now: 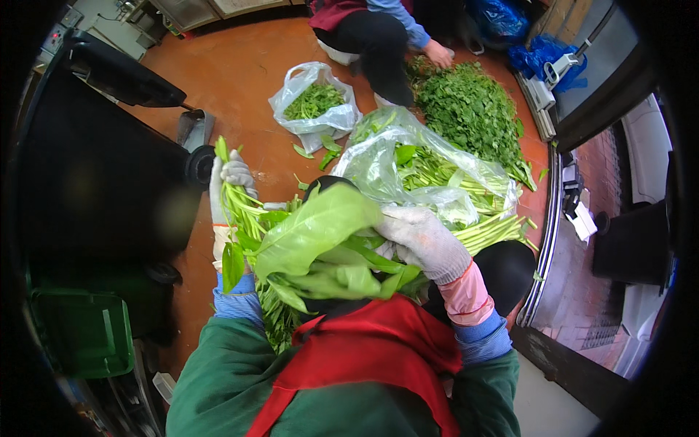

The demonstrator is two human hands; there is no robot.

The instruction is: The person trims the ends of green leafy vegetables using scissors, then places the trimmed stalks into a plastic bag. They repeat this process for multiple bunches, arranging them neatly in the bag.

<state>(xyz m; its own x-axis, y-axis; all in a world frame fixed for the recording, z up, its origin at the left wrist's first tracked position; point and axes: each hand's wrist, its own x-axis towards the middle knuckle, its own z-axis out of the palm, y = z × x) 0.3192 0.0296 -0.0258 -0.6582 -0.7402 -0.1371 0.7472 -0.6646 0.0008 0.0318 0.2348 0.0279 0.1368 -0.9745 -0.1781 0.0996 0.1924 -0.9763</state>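
Observation:
My left hand (pixel 236 173), in a light knit work glove, grips a bunch of green vegetable stems (pixel 240 205) by their cut ends. Broad leaves (pixel 317 229) of the bunch spread across to my right hand (pixel 418 237), also gloved, whose fingers are closed on the leaves at their right side. Some leaves are blurred. Just beyond my right hand lies a large clear plastic bag (pixel 371 161) full of more leafy stems (pixel 491 232), their ends sticking out at the right. Below my left hand, more greens (pixel 276 322) lie beside my lap, partly hidden.
Opposite, a co-worker's hand (pixel 438 53) touches a heap of leafy greens (pixel 472 109). A white plastic bag (pixel 344 117) of greens stands on the orange tiled floor (pixel 240 82), with loose leaves near it. Black wheeled bins (pixel 104 180) stand at left; a door track (pixel 546 240) runs at right.

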